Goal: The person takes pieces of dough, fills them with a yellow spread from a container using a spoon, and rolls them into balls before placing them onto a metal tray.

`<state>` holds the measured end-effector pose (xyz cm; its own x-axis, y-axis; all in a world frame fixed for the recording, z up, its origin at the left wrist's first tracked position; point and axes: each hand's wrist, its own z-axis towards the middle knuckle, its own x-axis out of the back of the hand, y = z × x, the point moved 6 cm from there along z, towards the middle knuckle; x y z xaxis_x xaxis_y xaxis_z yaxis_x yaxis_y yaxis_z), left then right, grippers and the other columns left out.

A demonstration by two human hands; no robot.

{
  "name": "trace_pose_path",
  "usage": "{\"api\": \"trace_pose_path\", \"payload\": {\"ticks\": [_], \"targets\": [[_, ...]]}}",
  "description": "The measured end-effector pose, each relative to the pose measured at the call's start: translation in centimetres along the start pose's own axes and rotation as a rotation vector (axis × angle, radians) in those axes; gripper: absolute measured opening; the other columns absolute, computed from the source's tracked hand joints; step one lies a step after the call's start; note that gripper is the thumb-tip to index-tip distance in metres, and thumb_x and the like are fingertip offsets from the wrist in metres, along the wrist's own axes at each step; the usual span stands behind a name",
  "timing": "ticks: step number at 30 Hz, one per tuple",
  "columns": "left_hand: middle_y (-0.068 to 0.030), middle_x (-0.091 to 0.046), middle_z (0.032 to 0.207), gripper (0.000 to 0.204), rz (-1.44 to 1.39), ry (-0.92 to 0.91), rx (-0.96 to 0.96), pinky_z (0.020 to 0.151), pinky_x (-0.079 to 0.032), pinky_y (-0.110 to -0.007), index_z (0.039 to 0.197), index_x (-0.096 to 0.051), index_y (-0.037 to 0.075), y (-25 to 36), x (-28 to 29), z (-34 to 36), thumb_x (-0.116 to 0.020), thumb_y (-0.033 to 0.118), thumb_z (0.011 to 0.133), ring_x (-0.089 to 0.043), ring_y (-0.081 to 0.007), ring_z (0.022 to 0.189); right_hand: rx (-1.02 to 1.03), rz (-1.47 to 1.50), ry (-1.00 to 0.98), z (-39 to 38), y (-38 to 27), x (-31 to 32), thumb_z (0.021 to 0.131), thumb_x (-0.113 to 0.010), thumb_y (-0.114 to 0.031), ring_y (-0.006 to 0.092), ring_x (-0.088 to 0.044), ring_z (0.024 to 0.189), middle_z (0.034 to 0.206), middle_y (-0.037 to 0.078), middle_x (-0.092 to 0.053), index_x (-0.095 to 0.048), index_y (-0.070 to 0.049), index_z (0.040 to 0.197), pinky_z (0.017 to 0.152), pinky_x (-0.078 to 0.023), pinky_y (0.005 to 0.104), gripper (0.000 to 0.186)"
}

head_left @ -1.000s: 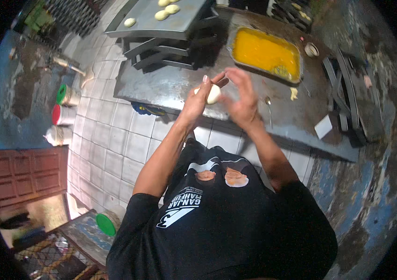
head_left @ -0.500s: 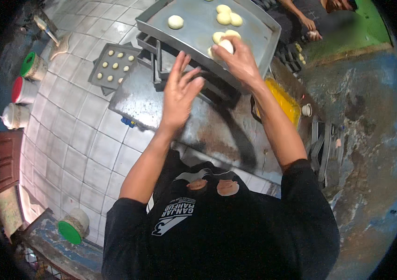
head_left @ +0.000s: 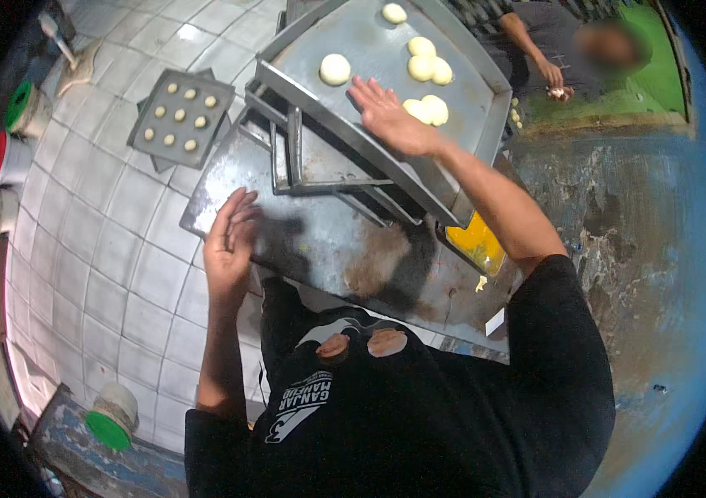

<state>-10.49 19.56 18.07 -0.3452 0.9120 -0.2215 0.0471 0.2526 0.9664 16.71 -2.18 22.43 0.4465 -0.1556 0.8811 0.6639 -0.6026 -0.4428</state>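
Note:
A deep grey metal tray [head_left: 370, 51] holds pale yellow dough balls. One dough ball [head_left: 335, 70] sits apart on the left, and a cluster of dough balls [head_left: 422, 66] touches further right. My right hand [head_left: 394, 119] lies flat over the tray's near side, fingers stretched out. Beside it is another small group of dough balls [head_left: 428, 110]; whether one is under the palm is hidden. My left hand [head_left: 231, 232] hovers over the left edge of the metal table [head_left: 320, 241], fingers loosely bent and apart, with nothing visible in it.
Metal racks or trays [head_left: 291, 158] are stacked under the big tray. A smaller tray [head_left: 133, 137] of dough balls rests lower left. A yellow container [head_left: 476, 246] stands by the right wall. Lidded buckets [head_left: 27, 108] line the left side. At the upper right, a co-worker's hands [head_left: 554, 81] handle something small.
The dough ball that my right hand gripped no longer shows; that hand has flattened over the tray. My left hand has moved away from the tray, left and nearer. The view has shifted.

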Motion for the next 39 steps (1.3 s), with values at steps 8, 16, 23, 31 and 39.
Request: {"api": "trace_pose_path", "payload": {"ticks": [8,16,23,31,39], "targets": [[-0.0139,-0.064,0.127,0.038,0.151,-0.158,-0.256,0.094,-0.052,-0.033,0.133,-0.057,-0.002,5.4,-7.7,-0.6,-0.059,0.009,0.097,-0.064,-0.0201,0.111,-0.113,-0.699,0.063,-6.7,3.2,5.5,0.094,-0.061,-0.022,0.0233,-0.06,0.12,0.121,0.007,-0.068,-0.051,-0.009,0.14,0.122,-0.013,0.057,0.049],[-0.0159,-0.057,0.132,0.042,-0.314,-0.263,-0.129,0.103,-0.045,-0.034,0.139,-0.045,-0.004,2.8,-23.8,-9.5,-0.047,0.022,0.107,-0.056,-0.0206,0.123,-0.079,-0.033,0.799,-28.1,-13.9,2.6,0.084,-0.074,-0.015,0.0314,-0.064,0.094,0.101,0.017,-0.065,-0.068,0.0,0.11,0.079,-0.053,0.0391,0.031],[0.0019,-0.052,0.078,0.037,-0.058,-0.421,0.131,0.062,-0.04,-0.027,0.086,-0.056,0.007,-6.6,-33.9,-23.7,-0.045,0.035,0.108,-0.047,-0.0063,0.072,-0.253,0.072,0.94,-48.7,-14.2,-9.0,0.085,-0.072,-0.008,0.031,-0.062,0.096,0.112,0.02,-0.058,-0.069,-0.002,0.115,0.08,-0.052,0.0354,0.031],[0.0001,-0.056,0.076,0.043,-0.023,-0.558,0.246,0.057,-0.042,-0.028,0.086,-0.057,0.006,-12.1,-39.9,-33.5,-0.049,0.043,0.105,-0.052,-0.0085,0.069,-0.601,1.315,1.083,-61.5,-10.9,-19.6,0.097,-0.067,-0.013,0.0107,-0.063,0.091,0.1,0.004,-0.069,-0.066,0.004,0.122,0.085,-0.051,0.0264,0.031],[-0.0101,-0.067,0.117,0.037,0.551,-0.912,0.376,0.093,-0.047,-0.031,0.129,-0.059,0.0,-25.8,-35.4,-34.1,-0.06,0.01,0.094,-0.061,-0.0174,0.107,-0.491,0.138,0.82,-60.9,-7.4,-24.0,0.086,-0.061,-0.012,0.0323,-0.062,0.097,0.094,0.014,-0.069,-0.071,-0.008,0.103,0.109,-0.036,0.0548,0.02]]}}
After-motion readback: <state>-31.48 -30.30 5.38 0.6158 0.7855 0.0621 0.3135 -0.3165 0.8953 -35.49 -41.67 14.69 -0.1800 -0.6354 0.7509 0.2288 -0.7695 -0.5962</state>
